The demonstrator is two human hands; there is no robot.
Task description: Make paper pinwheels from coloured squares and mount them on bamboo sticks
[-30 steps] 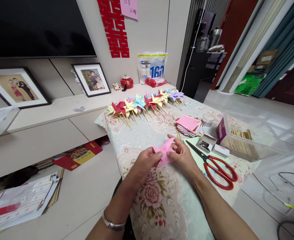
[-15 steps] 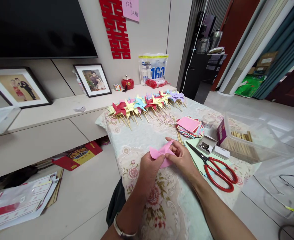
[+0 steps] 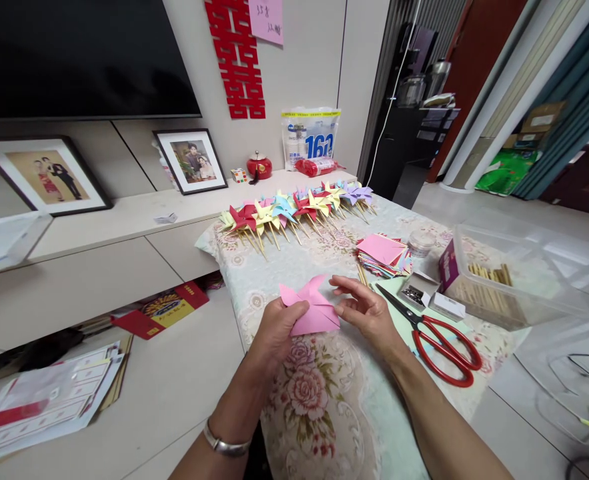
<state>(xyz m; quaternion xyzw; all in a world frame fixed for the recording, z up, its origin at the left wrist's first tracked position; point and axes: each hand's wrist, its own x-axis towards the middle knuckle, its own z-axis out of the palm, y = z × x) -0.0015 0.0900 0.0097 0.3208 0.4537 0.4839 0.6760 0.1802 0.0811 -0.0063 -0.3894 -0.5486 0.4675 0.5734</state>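
A pink paper pinwheel, partly folded with its corners bent toward the middle, is held above the flowered tablecloth. My left hand pinches it from the left, thumb on top near its centre. Just right of the paper is my right hand, its fingers apart and nothing visible between them; whether a fingertip brushes the paper's edge I cannot tell. Red-handled scissors lie to the right of that hand, on pale green paper. A small open box of metal pins sits beyond the blades.
Finished pinwheels on sticks lie in a row at the table's far side. Nearer are a stack of coloured paper, a round clear tub, a small white box and a clear plastic bin holding sticks.
My left hand has moved left with the pink paper and turned it flatter. My right hand has let go of the paper and opened its fingers.
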